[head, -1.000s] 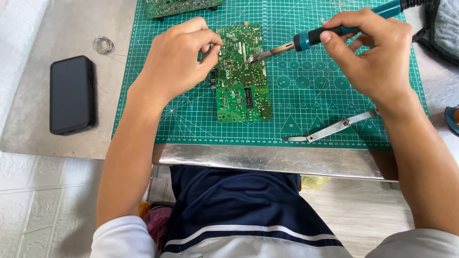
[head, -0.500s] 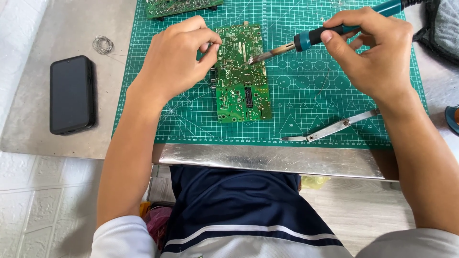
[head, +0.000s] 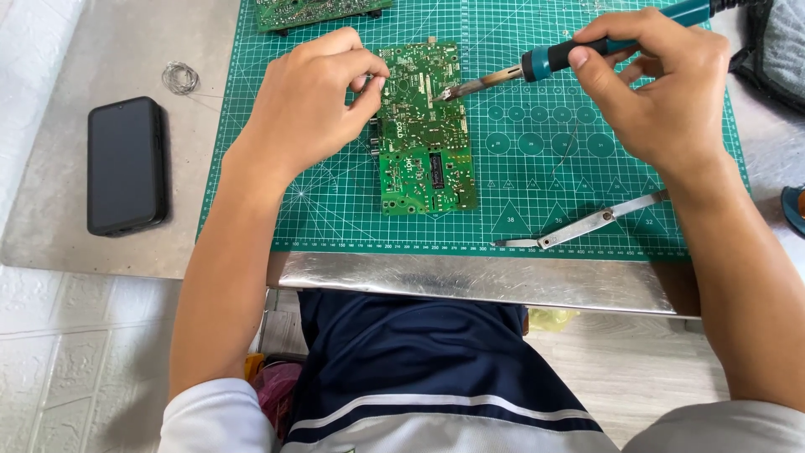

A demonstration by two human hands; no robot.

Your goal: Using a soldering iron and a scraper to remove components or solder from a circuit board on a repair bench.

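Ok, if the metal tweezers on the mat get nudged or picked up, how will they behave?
The tweezers lie flat on the green cutting mat, so they will probably slide rather than roll. They look thin and metallic, so likely light, stiff along their length and springy when pinched. The smooth finish may be slippery, and the low profile could make them awkward to lift.

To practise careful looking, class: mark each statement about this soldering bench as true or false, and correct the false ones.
1. The right hand holds a soldering iron with a teal grip. True.
2. The iron's tip rests on the green circuit board. True.
3. The left hand holds the metal tweezers. False: the tweezers lie alone on the green cutting mat; the left hand's fingers are at the board's left edge.
4. The black phone lies on the cutting mat. False: it lies on the metal tabletop, left of the mat.
5. A small coil of wire lies beyond the phone. True.
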